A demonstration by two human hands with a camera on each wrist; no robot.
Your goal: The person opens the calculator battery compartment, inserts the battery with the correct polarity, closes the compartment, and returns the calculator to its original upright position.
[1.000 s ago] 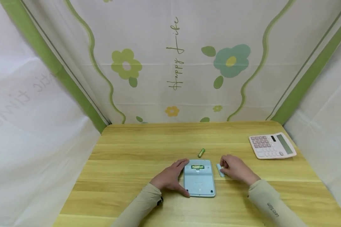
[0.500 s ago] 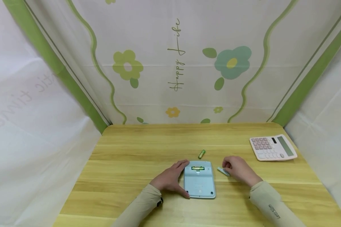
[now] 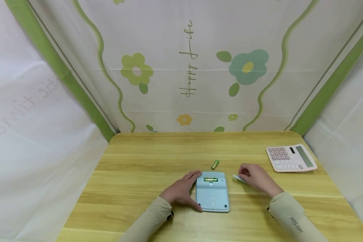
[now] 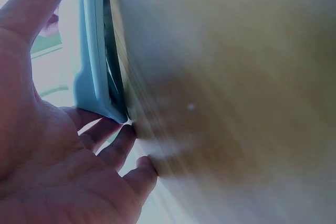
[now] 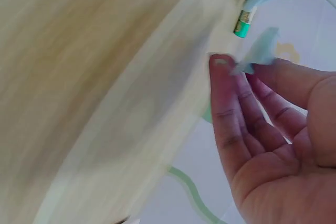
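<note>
A light blue calculator (image 3: 212, 195) lies face down on the table, its battery compartment uncovered with a green battery (image 3: 210, 179) inside. My left hand (image 3: 181, 191) grips its left side, the fingers at the far corner and the thumb at the near one; the left wrist view shows fingertips against the calculator's edge (image 4: 94, 77). To the right, my right hand (image 3: 255, 176) pinches a small light blue battery cover (image 3: 239, 178) between thumb and fingers. The cover (image 5: 262, 48) looks blurred and tilted in the right wrist view. A loose green battery (image 3: 215, 164) lies just beyond the calculator.
A pink and white calculator (image 3: 291, 158) rests face up at the table's right far side. The wooden table (image 3: 145, 161) ends at a white printed curtain (image 3: 169, 84), and curtains hang on both sides.
My right hand has picked the battery cover up off the table, tilting it and shifting slightly right. The left hand and the blue calculator stay in place.
</note>
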